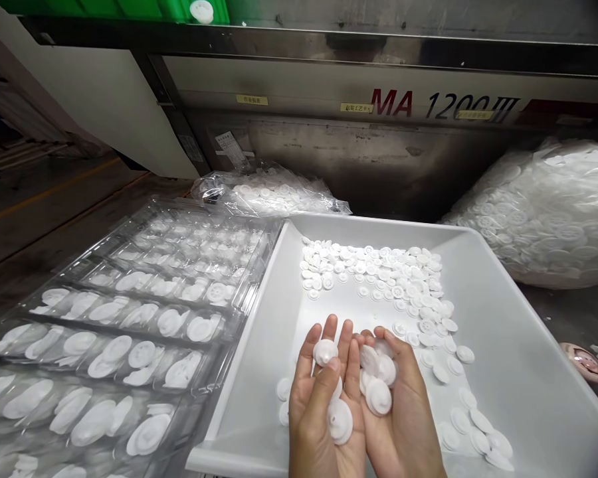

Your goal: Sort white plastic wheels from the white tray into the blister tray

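Note:
Side by side above the grey bin (483, 279), both my hands are cupped palm up. My left hand (319, 411) holds a few small white plastic discs (339, 422), each with a raised middle; its thumb rests against one disc (325, 352) near the fingers. In my right hand (403, 405) lies a small heap of the same discs (379, 396), with the fingers curled around them. Below and beyond the hands, many loose white discs (398, 265) lie on the bin's floor, mostly at the back and along the right.
Left of the bin, clear plastic trays (214, 358) hold white discs in compartments. Behind stands a clear bag (274, 189) of discs, and a larger full bag (553, 212) is at the right. A machine panel (299, 93) and a green container (104, 10) are beyond.

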`<state>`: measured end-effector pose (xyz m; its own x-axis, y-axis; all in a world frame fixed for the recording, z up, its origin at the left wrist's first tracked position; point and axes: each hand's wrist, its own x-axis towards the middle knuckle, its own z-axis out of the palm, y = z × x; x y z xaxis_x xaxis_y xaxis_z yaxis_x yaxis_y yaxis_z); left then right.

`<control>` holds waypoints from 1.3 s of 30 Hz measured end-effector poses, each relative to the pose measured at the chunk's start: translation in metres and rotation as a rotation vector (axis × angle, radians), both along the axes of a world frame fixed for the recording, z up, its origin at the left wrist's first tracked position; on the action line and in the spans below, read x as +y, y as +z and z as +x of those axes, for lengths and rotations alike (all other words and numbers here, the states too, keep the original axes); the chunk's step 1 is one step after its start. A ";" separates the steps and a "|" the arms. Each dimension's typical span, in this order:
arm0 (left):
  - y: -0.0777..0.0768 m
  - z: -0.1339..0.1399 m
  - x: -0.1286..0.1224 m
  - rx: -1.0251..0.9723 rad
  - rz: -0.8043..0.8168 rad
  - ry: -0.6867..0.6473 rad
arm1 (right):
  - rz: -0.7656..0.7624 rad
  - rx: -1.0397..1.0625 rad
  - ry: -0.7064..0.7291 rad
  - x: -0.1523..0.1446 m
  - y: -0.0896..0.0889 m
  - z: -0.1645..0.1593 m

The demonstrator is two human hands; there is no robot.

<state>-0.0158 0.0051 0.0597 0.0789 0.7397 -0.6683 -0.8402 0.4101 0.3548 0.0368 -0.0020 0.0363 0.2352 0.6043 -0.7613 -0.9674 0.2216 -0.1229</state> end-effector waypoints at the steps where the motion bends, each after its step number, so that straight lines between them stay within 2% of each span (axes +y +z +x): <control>1: 0.000 0.000 0.000 0.006 -0.016 -0.002 | 0.010 -0.020 0.008 0.000 0.000 0.000; 11: -0.001 -0.002 0.000 -0.024 -0.096 -0.058 | -0.029 -0.269 -0.014 0.000 -0.003 -0.001; 19: -0.011 0.001 -0.004 0.003 -0.094 -0.110 | 0.064 -0.423 -0.022 -0.002 -0.002 -0.002; 21: -0.012 0.002 -0.004 0.012 -0.098 -0.107 | 0.078 -0.385 -0.029 -0.002 -0.001 -0.002; 24: -0.010 0.001 -0.002 -0.002 -0.104 -0.080 | 0.087 -0.212 -0.022 0.000 0.000 0.002; 28: -0.001 -0.003 -0.001 -0.038 -0.120 -0.046 | 0.039 0.049 0.002 0.004 0.001 0.006; 31: 0.006 -0.007 -0.001 -0.046 -0.115 -0.039 | 0.008 0.139 -0.010 0.005 0.002 0.006; 35: 0.011 -0.014 -0.002 -0.102 -0.134 -0.068 | 0.017 0.125 0.025 0.001 -0.001 0.010; 39: 0.012 -0.021 -0.003 -0.178 -0.168 -0.119 | 0.083 -0.037 0.064 -0.007 -0.009 0.027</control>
